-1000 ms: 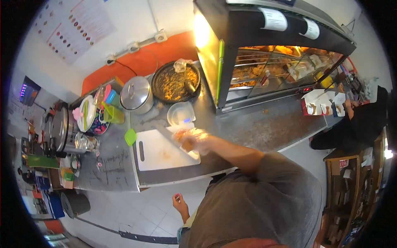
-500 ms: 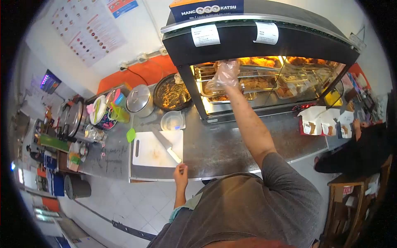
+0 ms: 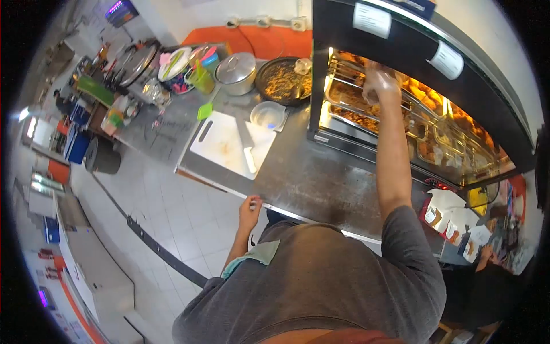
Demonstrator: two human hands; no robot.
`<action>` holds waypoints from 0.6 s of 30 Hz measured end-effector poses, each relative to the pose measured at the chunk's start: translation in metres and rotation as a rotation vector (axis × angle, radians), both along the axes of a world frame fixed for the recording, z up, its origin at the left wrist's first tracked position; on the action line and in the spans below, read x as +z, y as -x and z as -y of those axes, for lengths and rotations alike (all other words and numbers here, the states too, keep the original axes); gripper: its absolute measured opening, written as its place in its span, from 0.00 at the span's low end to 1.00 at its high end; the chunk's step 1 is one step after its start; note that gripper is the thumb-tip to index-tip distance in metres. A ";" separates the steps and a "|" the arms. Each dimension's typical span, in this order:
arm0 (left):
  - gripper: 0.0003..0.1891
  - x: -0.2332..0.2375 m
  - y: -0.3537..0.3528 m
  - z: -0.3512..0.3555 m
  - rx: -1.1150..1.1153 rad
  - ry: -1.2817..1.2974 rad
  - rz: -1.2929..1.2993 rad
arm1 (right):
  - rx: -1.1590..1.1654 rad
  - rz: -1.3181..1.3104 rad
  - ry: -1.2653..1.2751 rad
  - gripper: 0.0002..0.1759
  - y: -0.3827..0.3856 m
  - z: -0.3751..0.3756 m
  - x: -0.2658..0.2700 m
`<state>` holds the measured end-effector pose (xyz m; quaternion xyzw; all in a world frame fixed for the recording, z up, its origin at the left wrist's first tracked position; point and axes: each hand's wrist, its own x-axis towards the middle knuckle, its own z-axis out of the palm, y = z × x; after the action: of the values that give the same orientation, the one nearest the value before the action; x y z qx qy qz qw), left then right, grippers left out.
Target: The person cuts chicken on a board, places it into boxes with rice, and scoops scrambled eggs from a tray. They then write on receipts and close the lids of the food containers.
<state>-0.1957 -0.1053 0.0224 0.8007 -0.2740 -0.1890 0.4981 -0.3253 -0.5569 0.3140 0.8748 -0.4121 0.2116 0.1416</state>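
My right hand (image 3: 381,85), in a clear plastic glove, reaches inside the lit food warmer (image 3: 344,135). It is over the upper wire rack, close to the trays of fried food (image 3: 346,94). Its fingers are blurred and partly hidden, so what they hold, if anything, does not show. My left hand (image 3: 250,212) hangs by the counter's front edge with its fingers loosely curled and nothing visible in them. Beyond it, a white cutting board (image 3: 223,146) lies on the counter, and a knife (image 3: 246,143) with a pale handle rests across it.
Behind the board stand a clear plastic tub (image 3: 267,116), a pan of browned bits (image 3: 281,83) and a lidded pot (image 3: 236,71). A green spatula head (image 3: 204,111) lies nearby. Open food boxes (image 3: 450,212) sit at the right, beside a person in dark clothing (image 3: 481,292).
The view has turned, shifting the counter and warmer. My right hand stays inside the warmer, its glove at a different angle. My left hand remains curled near the counter edge.
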 end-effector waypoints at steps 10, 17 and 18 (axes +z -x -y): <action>0.11 -0.020 -0.148 -0.052 0.210 -0.079 0.186 | -0.575 0.916 0.026 0.29 0.076 -0.072 -0.126; 0.23 -0.038 -0.367 -0.012 0.140 -0.292 0.241 | -0.599 0.961 -0.016 0.23 0.035 -0.075 -0.135; 0.25 -0.034 -0.389 0.009 0.132 -0.330 0.269 | -0.595 0.963 -0.014 0.23 0.021 -0.075 -0.136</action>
<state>0.1938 -0.1145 -0.0115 0.9055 -0.2503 -0.0897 0.3306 -0.3464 -0.4819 0.1781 0.5268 -0.6603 0.5350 -0.0146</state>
